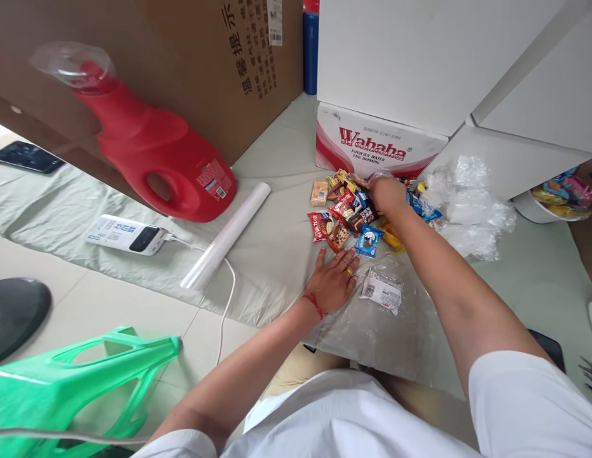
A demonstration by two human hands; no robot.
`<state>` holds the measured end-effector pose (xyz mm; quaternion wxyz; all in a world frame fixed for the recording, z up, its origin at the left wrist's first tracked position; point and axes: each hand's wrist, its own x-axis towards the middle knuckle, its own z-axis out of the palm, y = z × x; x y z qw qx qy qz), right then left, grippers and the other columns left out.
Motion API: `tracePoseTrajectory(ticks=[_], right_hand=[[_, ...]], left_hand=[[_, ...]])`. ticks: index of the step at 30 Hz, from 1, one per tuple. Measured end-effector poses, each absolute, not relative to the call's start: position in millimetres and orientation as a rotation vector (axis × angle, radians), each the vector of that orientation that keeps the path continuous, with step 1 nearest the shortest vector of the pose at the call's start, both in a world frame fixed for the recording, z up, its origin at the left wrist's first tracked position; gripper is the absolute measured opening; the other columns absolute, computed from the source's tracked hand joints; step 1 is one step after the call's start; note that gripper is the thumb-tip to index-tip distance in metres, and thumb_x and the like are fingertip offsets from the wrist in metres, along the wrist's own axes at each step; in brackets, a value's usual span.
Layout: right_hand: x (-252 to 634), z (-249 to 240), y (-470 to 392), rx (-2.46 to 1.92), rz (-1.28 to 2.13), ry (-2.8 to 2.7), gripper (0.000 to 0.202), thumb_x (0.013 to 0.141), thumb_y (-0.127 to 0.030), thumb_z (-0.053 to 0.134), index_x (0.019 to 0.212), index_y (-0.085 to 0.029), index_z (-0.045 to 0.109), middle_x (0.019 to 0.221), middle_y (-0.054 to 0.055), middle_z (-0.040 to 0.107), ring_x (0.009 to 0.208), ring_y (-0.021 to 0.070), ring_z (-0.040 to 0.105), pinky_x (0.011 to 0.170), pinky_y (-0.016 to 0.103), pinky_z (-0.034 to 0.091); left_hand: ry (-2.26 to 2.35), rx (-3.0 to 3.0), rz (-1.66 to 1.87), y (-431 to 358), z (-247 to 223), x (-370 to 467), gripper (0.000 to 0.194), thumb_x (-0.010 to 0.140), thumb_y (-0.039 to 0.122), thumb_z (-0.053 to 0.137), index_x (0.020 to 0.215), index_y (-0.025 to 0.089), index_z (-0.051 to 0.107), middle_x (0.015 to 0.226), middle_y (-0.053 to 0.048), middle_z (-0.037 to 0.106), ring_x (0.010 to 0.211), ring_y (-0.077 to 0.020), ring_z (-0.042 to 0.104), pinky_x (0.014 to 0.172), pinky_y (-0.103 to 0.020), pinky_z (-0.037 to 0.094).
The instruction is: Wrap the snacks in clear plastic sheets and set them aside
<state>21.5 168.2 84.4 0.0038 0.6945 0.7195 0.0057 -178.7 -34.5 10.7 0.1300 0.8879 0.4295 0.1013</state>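
Observation:
My left hand (pixel 331 280) lies flat with fingers spread on a clear plastic sheet (pixel 343 334), its fingertips near the front of a pile of wrapped snacks (pixel 346 207). A red bracelet circles that wrist. At the pile's back right, my right hand (pixel 388 194) is curled closed; its fingers are mostly hidden, and a bit of shiny wrapper shows beside them. A blue packet (pixel 369 240) and a red packet (pixel 323 225) lie at the pile's front. To its left sits a small square biscuit pack (pixel 319 193). A white packet (pixel 381 291) rests right of my left hand.
Behind the pile stands a Wahaha carton (pixel 376 143). Crumpled clear plastic packaging (pixel 474 203) lies to the right, near a white bowl of snacks (pixel 546 210). At left are a red jug (pixel 166 159), a plastic film roll (pixel 226 235), a power bank (pixel 126 235) and a green stool (pixel 86 369).

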Motion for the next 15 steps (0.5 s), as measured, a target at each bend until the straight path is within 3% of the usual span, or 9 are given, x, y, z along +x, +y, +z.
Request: tracePoseTrajectory(ticks=[5, 7, 9, 11, 13, 15], right_hand=[[55, 99, 124, 2.643, -0.149, 2.705, 0.027, 0.096, -0.032, 0.055, 0.107, -0.017, 0.074, 0.104, 0.012, 0.075, 0.095, 0.0247, 0.066, 0.089, 0.037, 0.052], [71, 105, 77, 2.799, -0.613, 2.774, 0.024, 0.094, -0.039, 0.061, 0.100, -0.019, 0.074, 0.081, 0.004, 0.070, 0.074, 0.0185, 0.062, 0.072, 0.031, 0.052], [83, 106, 19, 2.789, -1.297, 2.537, 0.026, 0.091, -0.044, 0.068, 0.099, -0.020, 0.073, 0.059, -0.004, 0.054, 0.051, 0.0125, 0.047, 0.050, 0.025, 0.040], [88, 104, -39, 2.732, -1.676, 2.284, 0.028, 0.089, -0.046, 0.072, 0.100, -0.020, 0.074, 0.055, -0.006, 0.049, 0.045, 0.0098, 0.040, 0.042, 0.022, 0.032], [84, 100, -90, 2.657, -1.769, 2.178, 0.028, 0.092, -0.046, 0.071, 0.101, -0.020, 0.075, 0.055, -0.005, 0.052, 0.043, 0.0095, 0.042, 0.040, 0.022, 0.034], [73, 94, -127, 2.605, -1.587, 2.334, 0.021, 0.097, -0.039, 0.066, 0.105, -0.022, 0.076, 0.065, -0.001, 0.064, 0.047, 0.0108, 0.051, 0.043, 0.023, 0.043]], left_hand=[[1.253, 2.588, 0.317, -35, 11, -179, 0.053, 0.110, 0.040, 0.027, 0.157, 0.025, 0.047, 0.168, -0.006, 0.039, 0.156, -0.0268, 0.036, 0.130, -0.066, 0.014], [1.256, 2.583, 0.324, -35, 10, -179, 0.053, 0.110, 0.040, 0.027, 0.157, 0.025, 0.047, 0.168, -0.006, 0.039, 0.156, -0.0270, 0.036, 0.129, -0.067, 0.014], [1.256, 2.576, 0.329, -35, 10, -179, 0.053, 0.109, 0.039, 0.028, 0.156, 0.025, 0.048, 0.167, -0.006, 0.040, 0.155, -0.0274, 0.037, 0.129, -0.068, 0.014], [1.250, 2.575, 0.341, -34, 10, -178, 0.053, 0.109, 0.039, 0.029, 0.156, 0.024, 0.049, 0.167, -0.007, 0.041, 0.155, -0.0276, 0.037, 0.129, -0.068, 0.014], [1.243, 2.575, 0.354, -34, 10, -179, 0.052, 0.109, 0.038, 0.029, 0.155, 0.024, 0.049, 0.167, -0.008, 0.040, 0.155, -0.0277, 0.037, 0.129, -0.068, 0.013], [1.240, 2.574, 0.353, -35, 10, -179, 0.052, 0.109, 0.038, 0.029, 0.155, 0.024, 0.049, 0.167, -0.008, 0.040, 0.155, -0.0279, 0.037, 0.129, -0.069, 0.012]])
